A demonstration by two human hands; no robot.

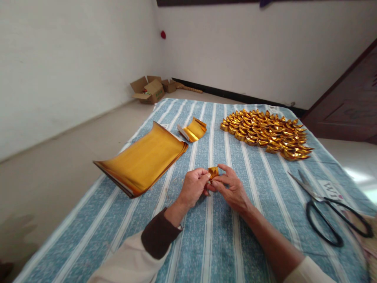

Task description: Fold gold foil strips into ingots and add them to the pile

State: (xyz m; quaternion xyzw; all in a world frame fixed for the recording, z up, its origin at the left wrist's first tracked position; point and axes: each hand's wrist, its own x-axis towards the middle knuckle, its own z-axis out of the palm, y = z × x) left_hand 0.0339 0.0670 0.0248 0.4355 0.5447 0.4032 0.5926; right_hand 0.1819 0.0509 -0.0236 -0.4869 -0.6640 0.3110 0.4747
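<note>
So I'm standing here, and going off the big foil stack (144, 159) on the striped cloth (224, 243): the small gold piece (213, 172) is off to its right, up in both hands. Left hand (194, 184) is pinching it between thumb and fingers; right hand (232, 190) has its fingertips pressed on the piece's other side, though the exact grip underneath I can't tell. Looks only part folded to me. Loads are done, judging by the crowd of pointy gold shapes (265, 131) farther right of the stack. What's left: the stack itself, plus a smaller foil pile (194, 129) just beyond its far right corner. Scissors (315, 197) lie well right of the stack, blades apart, nobody touching them.
</note>
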